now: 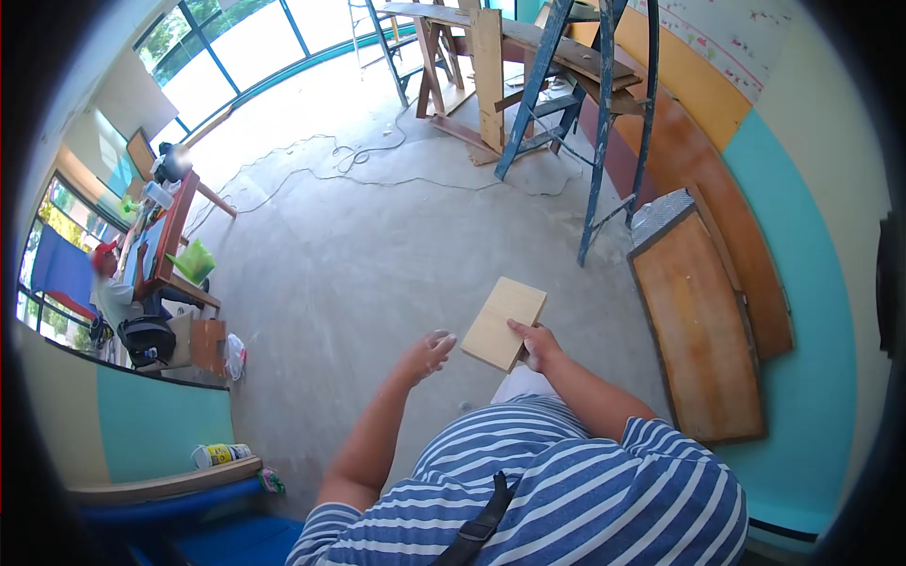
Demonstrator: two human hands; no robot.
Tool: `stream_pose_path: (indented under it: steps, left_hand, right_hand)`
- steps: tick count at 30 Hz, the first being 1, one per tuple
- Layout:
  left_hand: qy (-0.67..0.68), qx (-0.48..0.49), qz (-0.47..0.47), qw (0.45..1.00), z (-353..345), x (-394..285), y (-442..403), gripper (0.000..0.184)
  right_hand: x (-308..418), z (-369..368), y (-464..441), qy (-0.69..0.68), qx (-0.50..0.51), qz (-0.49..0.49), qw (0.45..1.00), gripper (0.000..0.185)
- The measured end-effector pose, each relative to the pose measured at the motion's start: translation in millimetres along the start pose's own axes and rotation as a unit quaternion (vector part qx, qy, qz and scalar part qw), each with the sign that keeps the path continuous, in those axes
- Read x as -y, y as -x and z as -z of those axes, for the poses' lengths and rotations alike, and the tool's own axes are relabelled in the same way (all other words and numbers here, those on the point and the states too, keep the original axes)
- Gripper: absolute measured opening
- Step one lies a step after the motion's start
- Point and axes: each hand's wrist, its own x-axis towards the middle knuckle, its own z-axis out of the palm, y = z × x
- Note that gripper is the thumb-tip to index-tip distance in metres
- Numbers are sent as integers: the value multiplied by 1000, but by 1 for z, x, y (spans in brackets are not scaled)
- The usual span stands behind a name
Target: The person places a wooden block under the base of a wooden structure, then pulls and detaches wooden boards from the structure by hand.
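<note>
Head view: wooden board (501, 319) edge-pinched in right hand (539, 347), left hand (428, 357) half-spread nearby, open floor (354, 250) beyond.

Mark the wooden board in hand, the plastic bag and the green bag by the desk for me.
Wooden board (500, 322): head view, its broad upper face.
Plastic bag (236, 358): head view, its side.
Green bag (194, 261): head view, its middle.

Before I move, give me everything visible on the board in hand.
The board is a flat, pale tan rectangle, apparently wood, with straight sides and some thickness showing at its near edge. Its upper face looks plain, with no damage that I can make out. It is held in front of the body, above the floor. The right hand grips its near right part, thumb on the upper face. The left hand is beside it, not touching.
</note>
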Motion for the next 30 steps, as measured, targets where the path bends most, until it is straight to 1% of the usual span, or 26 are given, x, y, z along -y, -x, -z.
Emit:
stream_pose_path:
  steps: [2, 5, 7, 8, 10, 11, 13, 14, 16, 17, 18, 20, 22, 24, 26, 27, 28, 29, 30]
  left_hand:
    - [19, 46, 1, 999, -7, -37, -36, 70]
    - [-24, 59, -2, 998, -8, -75, -91, 68]
    - [12, 79, 44, 996, 7, -92, -130, 63]
    - [33, 87, 68, 993, 16, -100, -150, 61]
    - [101, 87, 62, 989, 41, -111, -185, 57]
    - [136, 86, 59, 985, 56, -116, -200, 55]
    - [159, 10, 35, 987, 106, -102, -231, 56]
    - [178, -32, 26, 983, 145, -103, -253, 56]
    - [175, -126, 45, 975, 204, -90, -260, 56]
    - [150, -188, 41, 970, 234, -72, -262, 54]
    - [96, -254, 61, 960, 259, -67, -254, 53]
    - [85, -361, 122, 921, 315, 3, -261, 55]
    - [31, -448, 197, 872, 363, 74, -259, 59]
    - [18, -478, 262, 838, 399, 113, -249, 60]
    - [2, -479, 335, 811, 435, 149, -252, 58]
    - [6, -456, 379, 806, 453, 149, -259, 57]
    - [9, -430, 418, 800, 472, 147, -269, 57]
    - [12, -400, 460, 792, 489, 144, -273, 57]
    - [-62, -354, 446, 820, 511, 142, -280, 58]
  right_hand:
    - [10, -6, -18, -30, 3, 22, 999, 51]
    - [40, -22, -49, -62, 4, 61, 996, 52]
    - [65, -38, -71, -79, 0, 65, 995, 51]
    - [77, -47, -89, -78, 14, 78, 994, 51]
    - [96, -70, -127, -74, 43, 98, 991, 50]
    - [108, -82, -148, -34, 49, 63, 996, 51]
    - [139, -113, -189, 48, 62, -10, 997, 53]
    - [171, -149, -228, 215, 102, -80, 968, 66]
    - [196, -185, -273, 244, 68, -85, 964, 72]
    - [208, -199, -294, 258, 51, -89, 961, 75]
    - [225, -212, -316, 260, 57, -82, 960, 78]
    - [256, -237, -364, 269, 77, -72, 957, 84]
    - [280, -262, -415, 312, 73, -44, 946, 80]
    - [289, -271, -480, 347, 34, -34, 937, 72]
    - [290, -260, -554, 459, 2, -49, 887, 73]
    - [292, -257, -580, 544, -31, -43, 837, 72]
    - [286, -238, -611, 696, -92, 30, 712, 68]
    - [282, -212, -624, 757, -96, 41, 645, 63]
    - [282, -212, -635, 811, -98, 52, 575, 58]
